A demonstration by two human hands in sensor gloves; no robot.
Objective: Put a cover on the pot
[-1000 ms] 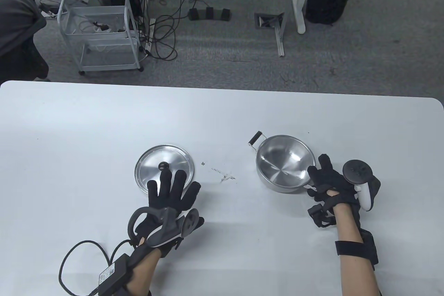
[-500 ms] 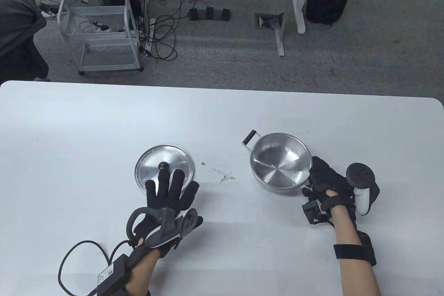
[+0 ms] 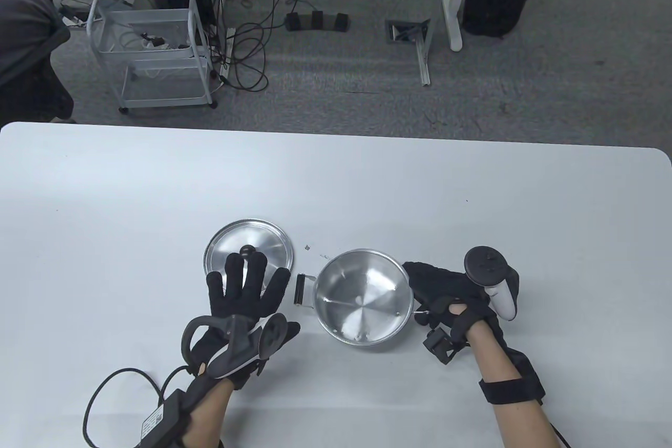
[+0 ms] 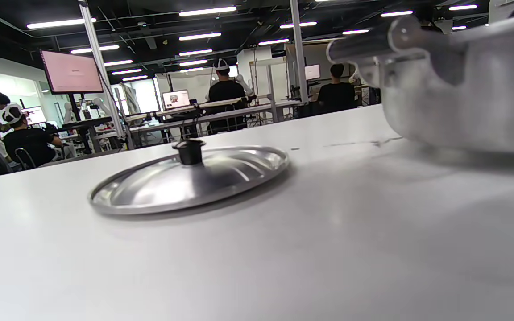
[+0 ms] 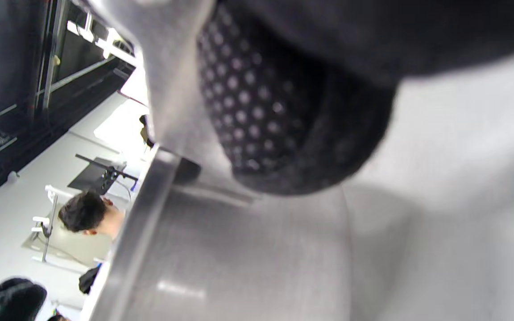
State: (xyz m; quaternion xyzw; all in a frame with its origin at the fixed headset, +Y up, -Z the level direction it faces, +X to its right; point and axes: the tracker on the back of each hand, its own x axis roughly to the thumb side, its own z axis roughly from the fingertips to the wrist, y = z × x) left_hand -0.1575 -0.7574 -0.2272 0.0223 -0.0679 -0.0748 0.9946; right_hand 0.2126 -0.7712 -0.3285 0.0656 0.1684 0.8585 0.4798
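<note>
A steel pot (image 3: 362,301) stands open on the white table (image 3: 157,180), near the front middle. Its black left handle (image 3: 300,289) points at the lid. The flat steel lid (image 3: 273,243) with a black knob (image 3: 247,250) lies just left of the pot. My right hand (image 3: 436,293) grips the pot at its right handle, which the hand hides. My left hand (image 3: 244,288) is open with fingers spread over the lid's near part; whether it touches, I cannot tell. The left wrist view shows the lid (image 4: 190,178) and the pot (image 4: 462,89). The right wrist view shows the pot wall (image 5: 221,267) and a gloved finger (image 5: 292,125).
Small dark scuff marks (image 3: 308,247) show on the table between the lid and the pot. A black cable (image 3: 105,395) loops from my left wrist near the front edge. Beyond the table's far edge are the floor, a white cart (image 3: 152,54) and cables.
My right hand has dragged the pot left and toward me, to just beside the lid. My left hand has slid a little left over the lid. The lid has not moved.
</note>
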